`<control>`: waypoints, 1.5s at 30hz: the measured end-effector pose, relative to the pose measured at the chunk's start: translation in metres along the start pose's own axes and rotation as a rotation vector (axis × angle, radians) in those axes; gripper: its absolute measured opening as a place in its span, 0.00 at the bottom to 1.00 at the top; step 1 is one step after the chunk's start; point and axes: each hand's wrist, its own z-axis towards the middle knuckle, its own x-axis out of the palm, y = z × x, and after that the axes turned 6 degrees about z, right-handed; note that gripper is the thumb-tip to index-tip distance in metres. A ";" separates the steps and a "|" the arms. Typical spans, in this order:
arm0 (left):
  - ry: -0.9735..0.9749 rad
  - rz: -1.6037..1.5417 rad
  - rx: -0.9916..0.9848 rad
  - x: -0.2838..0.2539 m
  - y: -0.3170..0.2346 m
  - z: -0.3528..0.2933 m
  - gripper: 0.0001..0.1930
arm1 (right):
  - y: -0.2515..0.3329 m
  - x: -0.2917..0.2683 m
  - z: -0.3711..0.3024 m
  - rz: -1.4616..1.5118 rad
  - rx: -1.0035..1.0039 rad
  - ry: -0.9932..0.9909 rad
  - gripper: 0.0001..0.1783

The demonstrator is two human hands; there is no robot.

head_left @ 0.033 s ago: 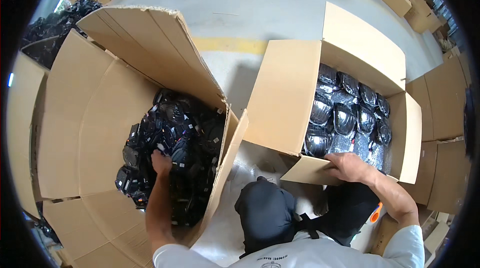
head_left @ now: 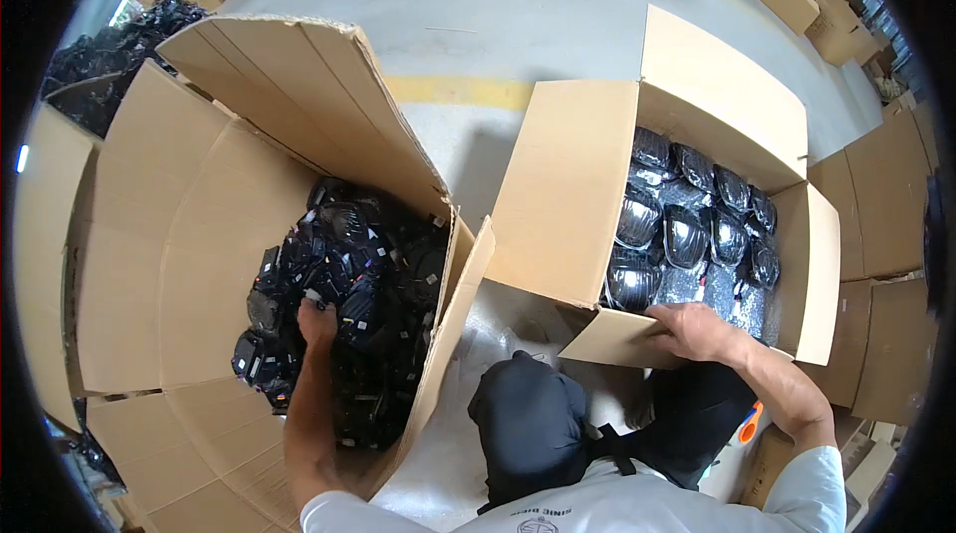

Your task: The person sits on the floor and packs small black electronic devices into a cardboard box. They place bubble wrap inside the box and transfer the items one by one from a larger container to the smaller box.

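Note:
My left hand (head_left: 318, 322) reaches down into a large, deep carton (head_left: 204, 234) on the left. Its fingers curl into a heap of black plastic parts (head_left: 344, 254) with small labels. A small grey piece shows at the fingertips, but what the hand grips is hidden. My right hand (head_left: 689, 330) is closed on the near flap (head_left: 622, 337) of a smaller carton (head_left: 568, 185), its thumb toward the inside. Rounded, glossy black lamp-like units (head_left: 685, 236) in clear wrap stand in rows inside that carton, with bubble wrap (head_left: 682, 284) around the nearer ones.
The large carton's raised flap (head_left: 309, 85) stands between the two cartons. Stacked cartons (head_left: 876, 205) border the right side. Behind the large carton lies a pile of black bags (head_left: 119, 45). An orange ring-shaped object (head_left: 750, 424) is by my right leg. A yellow line (head_left: 458, 90) crosses the floor.
My left hand has shifted slightly left and down within the heap, and some parts beside it have moved. My right hand keeps its place on the flap.

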 end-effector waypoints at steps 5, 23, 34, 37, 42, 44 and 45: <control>0.210 -0.702 0.011 -0.158 -0.075 -0.009 0.10 | 0.040 -0.031 -0.011 0.091 -0.123 -0.141 0.25; 0.838 -1.371 0.503 -0.334 -0.418 -0.196 0.17 | 0.106 -0.157 -0.110 -0.158 -1.114 -1.210 0.22; 0.843 -1.430 0.256 -0.184 -0.501 -0.255 0.13 | -0.147 -0.041 -0.075 1.330 0.387 -0.157 0.39; 0.800 -1.426 0.257 -0.184 -0.509 -0.250 0.12 | -0.150 0.021 -0.041 1.850 0.292 -0.112 0.36; 0.818 -1.410 0.273 -0.181 -0.516 -0.253 0.12 | -0.173 0.054 -0.037 1.361 0.408 -0.251 0.33; 0.849 -1.436 0.254 -0.178 -0.521 -0.260 0.12 | -0.164 0.045 -0.043 0.871 0.555 -0.246 0.36; 0.880 -1.434 0.260 -0.176 -0.522 -0.259 0.12 | -0.153 0.031 -0.046 0.663 0.521 -0.316 0.35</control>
